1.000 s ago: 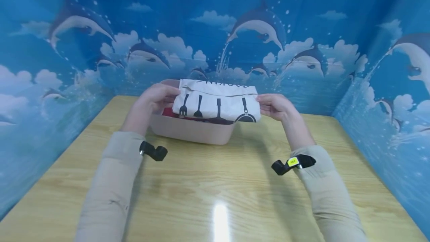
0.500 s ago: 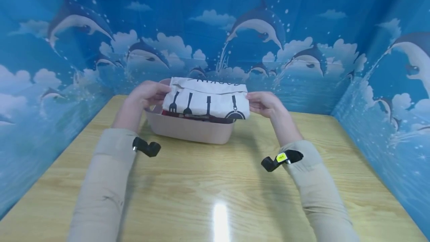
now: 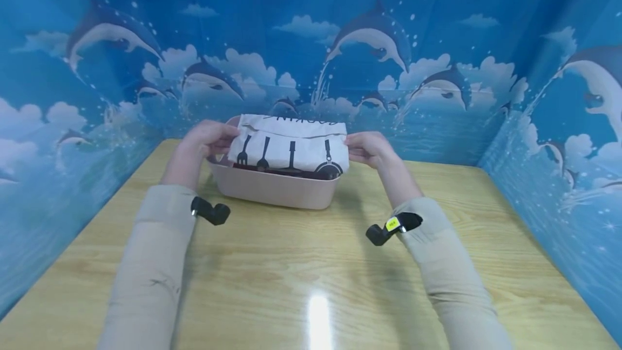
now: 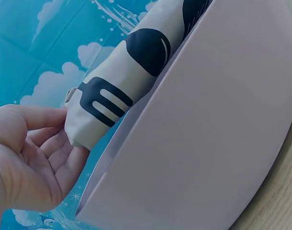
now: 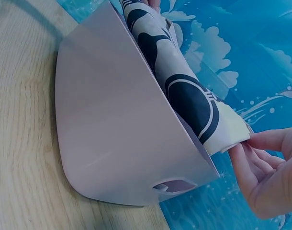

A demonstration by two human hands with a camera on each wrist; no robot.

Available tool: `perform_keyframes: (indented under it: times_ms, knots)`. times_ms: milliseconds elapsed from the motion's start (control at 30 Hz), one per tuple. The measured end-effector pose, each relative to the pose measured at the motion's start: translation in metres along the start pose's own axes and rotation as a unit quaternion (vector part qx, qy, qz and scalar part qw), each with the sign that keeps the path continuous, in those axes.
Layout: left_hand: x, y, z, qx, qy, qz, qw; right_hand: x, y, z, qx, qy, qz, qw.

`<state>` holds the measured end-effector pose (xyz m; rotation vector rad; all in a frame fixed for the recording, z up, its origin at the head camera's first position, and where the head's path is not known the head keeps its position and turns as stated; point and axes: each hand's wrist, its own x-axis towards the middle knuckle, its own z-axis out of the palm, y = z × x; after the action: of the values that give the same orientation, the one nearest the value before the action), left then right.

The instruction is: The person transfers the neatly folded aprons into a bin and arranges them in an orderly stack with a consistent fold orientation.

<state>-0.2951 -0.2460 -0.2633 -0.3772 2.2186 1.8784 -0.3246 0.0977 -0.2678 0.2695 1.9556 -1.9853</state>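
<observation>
A folded white cloth (image 3: 291,147) with black fork, spoon and pan prints is held over a pale pink plastic bin (image 3: 272,188). My left hand (image 3: 206,139) pinches its left end; in the left wrist view the thumb and fingers of the left hand (image 4: 40,153) grip the cloth's corner (image 4: 81,129). At the other end, my right hand (image 3: 370,147) pinches the right edge, as the right wrist view shows with the right hand (image 5: 270,167). The cloth's lower edge sits at the bin's front rim and hides most of what lies inside.
The bin stands toward the back left of a wooden table (image 3: 291,253). A blue dolphin-print curtain (image 3: 301,31) hangs behind and on both sides. An oval handle hole (image 5: 174,186) shows at the bin's end.
Both hands have carried the cloth leftward, from overhanging the bin's right end to nearly centred above it. In the last half second it has also dropped slightly. The bin stays put.
</observation>
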Motion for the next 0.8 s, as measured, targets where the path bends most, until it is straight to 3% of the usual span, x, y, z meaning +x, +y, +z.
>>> perform_keyframes:
  times_ms: [300,533,800]
  knots:
    - [0.003,0.0,-0.008,0.031,0.012,-0.002,0.9995,0.005,-0.003,0.013,-0.038,0.027,0.005,0.999]
    - [0.001,0.003,-0.008,0.05,0.045,-0.008,0.9977,0.009,-0.001,0.02,-0.047,0.037,0.004,0.998]
    - [0.004,0.0,-0.008,0.075,0.056,-0.009,0.9956,0.01,0.0,0.026,-0.07,0.048,0.006,0.996]
